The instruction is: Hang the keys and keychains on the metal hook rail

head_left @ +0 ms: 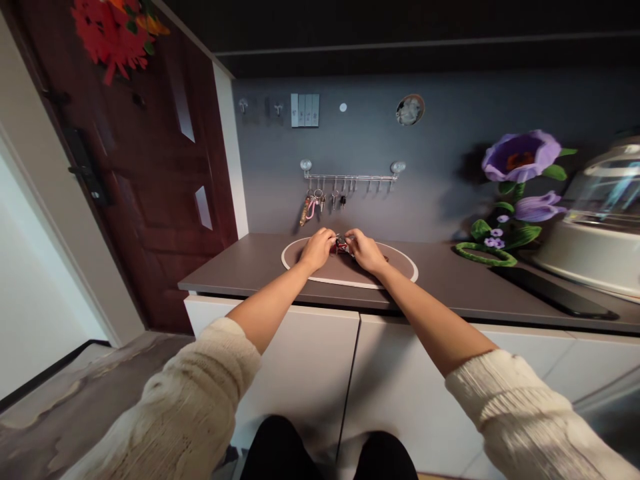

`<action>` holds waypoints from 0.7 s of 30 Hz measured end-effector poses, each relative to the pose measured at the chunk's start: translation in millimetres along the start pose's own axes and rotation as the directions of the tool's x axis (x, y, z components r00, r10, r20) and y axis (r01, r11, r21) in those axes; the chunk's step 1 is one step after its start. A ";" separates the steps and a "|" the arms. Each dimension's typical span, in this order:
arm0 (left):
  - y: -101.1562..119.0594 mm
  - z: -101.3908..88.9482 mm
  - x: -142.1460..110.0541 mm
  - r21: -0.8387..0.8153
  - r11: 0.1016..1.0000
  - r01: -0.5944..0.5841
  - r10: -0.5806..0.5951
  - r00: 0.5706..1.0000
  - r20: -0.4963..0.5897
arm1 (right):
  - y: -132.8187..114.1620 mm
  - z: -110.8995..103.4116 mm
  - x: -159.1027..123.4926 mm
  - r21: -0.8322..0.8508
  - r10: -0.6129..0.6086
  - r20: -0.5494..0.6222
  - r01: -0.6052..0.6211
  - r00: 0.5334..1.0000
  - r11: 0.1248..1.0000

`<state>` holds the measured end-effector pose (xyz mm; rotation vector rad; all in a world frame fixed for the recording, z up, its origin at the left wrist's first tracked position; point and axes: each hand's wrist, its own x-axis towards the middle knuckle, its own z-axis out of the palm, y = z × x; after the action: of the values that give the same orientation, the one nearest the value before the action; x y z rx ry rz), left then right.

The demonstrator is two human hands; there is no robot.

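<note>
Small red-and-dark item point(342, 246), desk point(225, 264) toward back edge: too small to identify, its sides partly covered by your left hand point(318, 249) and right hand point(366, 251). Grip contact: you can't tell exactly where either hand meets it. Dark piece point(385, 259) beside your right hand: mostly hidden, shape unclear. Oval mat point(325, 273): partly covered by your hands and wrists. Keys point(321, 202) above desk's back edge: too small to tell apart. Wall panel point(305, 111): marks unreadable. Desk's right end: out of frame, cutting off the domed appliance point(585, 250). Your sleeves point(183, 397): cropped below.
</note>
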<state>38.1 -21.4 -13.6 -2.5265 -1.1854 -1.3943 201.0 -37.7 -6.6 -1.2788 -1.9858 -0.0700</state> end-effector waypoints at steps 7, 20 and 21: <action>-2.1 2.7 1.5 -0.034 0.999 -0.007 0.006 1.000 -0.023 | -0.6 -0.1 -1.4 0.103 -0.076 0.066 0.069 0.995 0.992; -0.9 5.0 2.2 -0.125 0.991 -0.048 0.044 0.998 -0.036 | -2.4 0.7 0.5 0.200 -0.107 -0.033 0.111 0.994 0.974; -1.0 5.6 2.1 -0.126 0.991 -0.048 0.043 0.998 -0.039 | -2.7 0.7 0.5 0.206 -0.102 -0.035 0.107 0.994 0.973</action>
<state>42.2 -17.4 -15.7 -2.5807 -1.0586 -1.5442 198.4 -38.4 -5.8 -1.0356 -1.9814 0.0695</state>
